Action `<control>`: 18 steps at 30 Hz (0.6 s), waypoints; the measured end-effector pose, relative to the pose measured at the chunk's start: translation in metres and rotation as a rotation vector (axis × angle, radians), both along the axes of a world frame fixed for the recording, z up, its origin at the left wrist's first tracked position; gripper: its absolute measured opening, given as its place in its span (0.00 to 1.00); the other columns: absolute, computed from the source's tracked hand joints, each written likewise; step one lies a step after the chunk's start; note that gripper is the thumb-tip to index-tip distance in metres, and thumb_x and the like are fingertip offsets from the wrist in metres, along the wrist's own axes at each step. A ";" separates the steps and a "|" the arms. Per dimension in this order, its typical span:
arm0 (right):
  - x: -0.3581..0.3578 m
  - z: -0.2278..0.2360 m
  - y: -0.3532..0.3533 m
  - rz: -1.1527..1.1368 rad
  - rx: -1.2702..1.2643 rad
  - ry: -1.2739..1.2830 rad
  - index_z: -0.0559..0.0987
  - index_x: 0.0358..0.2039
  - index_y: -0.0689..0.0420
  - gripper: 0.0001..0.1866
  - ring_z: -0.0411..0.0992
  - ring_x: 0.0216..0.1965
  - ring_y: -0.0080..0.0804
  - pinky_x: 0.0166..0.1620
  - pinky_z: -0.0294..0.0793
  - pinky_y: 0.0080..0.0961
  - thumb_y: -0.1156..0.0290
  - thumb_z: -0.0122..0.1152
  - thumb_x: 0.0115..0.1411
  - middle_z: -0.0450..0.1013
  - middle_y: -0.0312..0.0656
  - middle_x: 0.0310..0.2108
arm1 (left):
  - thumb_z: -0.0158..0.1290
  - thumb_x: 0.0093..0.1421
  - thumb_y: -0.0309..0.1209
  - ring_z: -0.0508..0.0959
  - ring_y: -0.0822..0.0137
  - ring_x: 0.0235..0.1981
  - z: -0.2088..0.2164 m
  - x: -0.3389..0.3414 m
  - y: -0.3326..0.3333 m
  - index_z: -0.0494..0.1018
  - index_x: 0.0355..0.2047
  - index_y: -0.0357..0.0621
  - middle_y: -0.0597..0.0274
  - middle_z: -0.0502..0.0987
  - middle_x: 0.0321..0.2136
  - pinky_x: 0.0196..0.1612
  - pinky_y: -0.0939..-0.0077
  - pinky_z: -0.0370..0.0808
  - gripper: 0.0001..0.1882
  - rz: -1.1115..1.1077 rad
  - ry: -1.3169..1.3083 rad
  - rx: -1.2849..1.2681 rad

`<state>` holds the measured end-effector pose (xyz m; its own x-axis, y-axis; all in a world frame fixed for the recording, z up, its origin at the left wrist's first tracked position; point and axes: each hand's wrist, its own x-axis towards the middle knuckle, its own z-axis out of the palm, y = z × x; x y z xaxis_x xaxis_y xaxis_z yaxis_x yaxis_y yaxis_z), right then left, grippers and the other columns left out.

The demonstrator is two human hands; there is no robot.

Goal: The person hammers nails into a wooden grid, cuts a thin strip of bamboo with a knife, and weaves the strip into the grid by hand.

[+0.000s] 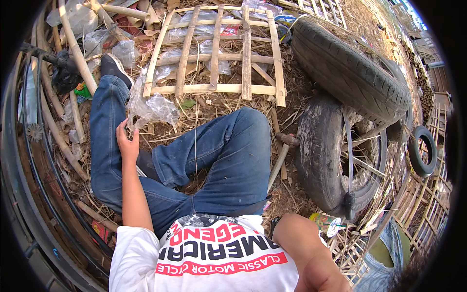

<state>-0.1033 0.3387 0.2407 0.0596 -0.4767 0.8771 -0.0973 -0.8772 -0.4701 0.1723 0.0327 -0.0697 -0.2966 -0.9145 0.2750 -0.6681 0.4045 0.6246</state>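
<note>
My left hand [127, 143] is over my left shin, fingers pointing away and thumb held apart. Just beyond its fingertips lies a crumpled clear plastic bag [158, 109]; whether they touch it is hard to tell. A bamboo lattice [214, 88] of crossed split strips rests on the ground beyond my knees. One thin strip [196, 141] runs from it toward my lap. My right arm is bent at the lower right, and my right hand [320, 280] is partly cut off by the lower edge, its fingers hidden.
Two worn tyres, one leaning [348, 68] and one below it [321, 155], stand at my right. A small tyre [422, 151] and more bamboo lattice [428, 209] lie farther right. Bamboo poles [75, 48] and plastic litter cover the left side. A stick [278, 168] lies by my right knee.
</note>
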 end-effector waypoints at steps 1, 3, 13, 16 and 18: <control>0.000 0.001 0.000 -0.002 0.004 0.001 0.73 0.26 0.59 0.11 0.67 0.18 0.26 0.20 0.65 0.24 0.70 0.68 0.51 0.63 0.33 0.17 | 0.58 0.55 0.25 0.69 0.49 0.53 -0.002 0.002 -0.002 0.68 0.51 0.38 0.49 0.71 0.49 0.57 0.60 0.65 0.23 -0.007 -0.004 -0.005; -0.001 0.000 0.002 -0.003 0.013 0.004 0.73 0.26 0.59 0.11 0.67 0.18 0.26 0.20 0.64 0.24 0.69 0.68 0.51 0.63 0.33 0.17 | 0.57 0.55 0.24 0.70 0.49 0.53 -0.003 0.002 -0.004 0.68 0.51 0.39 0.49 0.71 0.49 0.57 0.60 0.65 0.23 -0.017 -0.007 -0.009; -0.002 -0.090 0.034 -0.508 0.495 0.296 0.71 0.22 0.57 0.15 0.63 0.14 0.30 0.18 0.61 0.25 0.66 0.72 0.48 0.62 0.34 0.15 | 0.57 0.56 0.24 0.71 0.50 0.51 -0.010 -0.002 -0.007 0.69 0.51 0.37 0.49 0.72 0.48 0.56 0.61 0.66 0.21 -0.078 -0.018 -0.057; 0.011 -0.172 0.088 -0.748 0.970 0.166 0.72 0.21 0.55 0.12 0.70 0.13 0.35 0.19 0.66 0.29 0.69 0.69 0.51 0.70 0.39 0.13 | 0.56 0.57 0.25 0.71 0.51 0.52 -0.009 -0.005 -0.005 0.68 0.52 0.35 0.48 0.72 0.48 0.57 0.62 0.65 0.21 -0.081 -0.008 -0.024; 0.015 -0.210 0.130 -0.928 1.171 0.122 0.73 0.23 0.57 0.10 0.72 0.15 0.38 0.20 0.70 0.29 0.71 0.67 0.52 0.72 0.42 0.15 | 0.56 0.57 0.25 0.71 0.51 0.52 -0.008 -0.005 -0.007 0.68 0.52 0.36 0.48 0.72 0.49 0.57 0.61 0.65 0.21 -0.132 -0.016 -0.045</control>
